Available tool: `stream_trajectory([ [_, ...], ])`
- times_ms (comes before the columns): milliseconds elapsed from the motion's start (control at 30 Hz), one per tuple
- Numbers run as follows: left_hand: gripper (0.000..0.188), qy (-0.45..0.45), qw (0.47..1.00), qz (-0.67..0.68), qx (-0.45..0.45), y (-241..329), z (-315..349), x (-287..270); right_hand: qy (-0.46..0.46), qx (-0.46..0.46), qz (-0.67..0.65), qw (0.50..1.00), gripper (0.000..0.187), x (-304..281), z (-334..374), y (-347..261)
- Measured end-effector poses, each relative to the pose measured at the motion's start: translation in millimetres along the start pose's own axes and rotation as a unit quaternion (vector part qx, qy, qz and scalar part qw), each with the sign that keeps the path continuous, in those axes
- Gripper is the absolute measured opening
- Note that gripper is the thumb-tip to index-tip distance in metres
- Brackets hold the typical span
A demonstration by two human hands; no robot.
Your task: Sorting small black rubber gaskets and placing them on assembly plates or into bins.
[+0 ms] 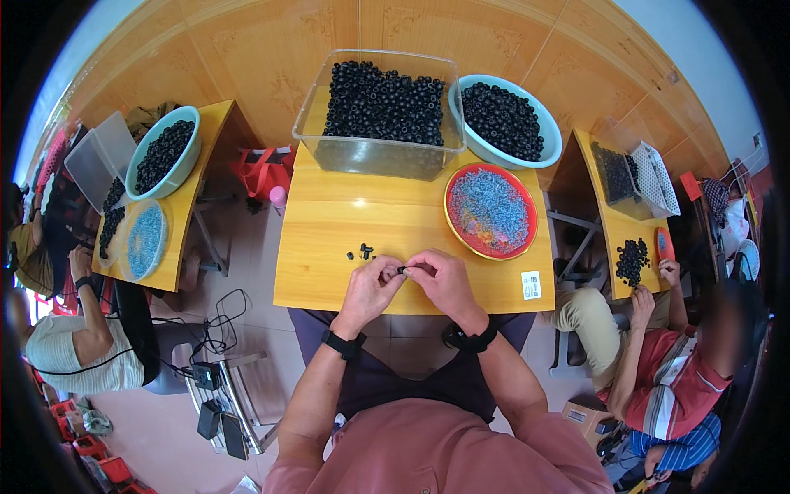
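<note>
Near the front edge of the yellow wooden table (329, 214), my two hands meet with their fingertips pinched together. My left hand (372, 286) and my right hand (444, 280) both grip a small black plastic part (401, 270). Its exact shape is mostly hidden by my fingers. Just beyond my left hand lie several small black pieces (366, 250). Right of and beyond my right hand is a round red dish (532, 212) holding many tiny bluish clear pieces (491, 202). A black band is on each of my wrists.
At the table's far edge stand a clear plastic bin (378, 159) and a pale blue basin (550, 142), both full of black ring-like parts. A white label (531, 285) lies at the right corner. People work at side tables left (177, 263) and right (613, 239). Cables (226, 325) hang left.
</note>
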State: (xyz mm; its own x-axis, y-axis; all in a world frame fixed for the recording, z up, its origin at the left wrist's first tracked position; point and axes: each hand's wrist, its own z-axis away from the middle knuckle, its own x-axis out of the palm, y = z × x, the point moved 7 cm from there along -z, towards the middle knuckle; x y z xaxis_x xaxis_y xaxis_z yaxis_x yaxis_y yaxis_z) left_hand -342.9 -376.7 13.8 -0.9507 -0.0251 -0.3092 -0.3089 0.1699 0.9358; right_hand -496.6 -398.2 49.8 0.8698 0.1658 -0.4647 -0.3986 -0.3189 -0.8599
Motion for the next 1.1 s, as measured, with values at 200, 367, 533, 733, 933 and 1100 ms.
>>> stream_trajectory([
  [200, 0.018, -0.007, 1.0, 0.009, -0.007, -2, 0, 0, 0.003, 0.121, -0.107, 0.987, 0.014, -1, 6, 24],
  [367, 0.018, -0.01, 1.0, 0.005, -0.013, 1, 0, 0, 0.002, 0.079, -0.082, 0.993, 0.012, -1, 8, 16],
  [533, 0.02, -0.01, 1.0, -0.014, -0.006, 2, 0, 0, 0.013, 0.018, 0.008, 1.0, 0.013, -2, 8, -2],
  [733, 0.021, -0.016, 1.0, -0.016, 0.002, 3, 0, 0, 0.008, -0.04, 0.068, 0.997, 0.013, -2, 10, -12],
  [933, 0.021, -0.024, 1.0, -0.01, -0.013, 4, 0, 0, 0.022, -0.043, 0.079, 0.996, 0.012, -5, 12, -12],
  [1100, 0.022, -0.019, 1.0, 0.006, -0.016, 2, 0, 0, 0.035, -0.065, 0.099, 0.992, 0.011, -4, 13, -14],
])
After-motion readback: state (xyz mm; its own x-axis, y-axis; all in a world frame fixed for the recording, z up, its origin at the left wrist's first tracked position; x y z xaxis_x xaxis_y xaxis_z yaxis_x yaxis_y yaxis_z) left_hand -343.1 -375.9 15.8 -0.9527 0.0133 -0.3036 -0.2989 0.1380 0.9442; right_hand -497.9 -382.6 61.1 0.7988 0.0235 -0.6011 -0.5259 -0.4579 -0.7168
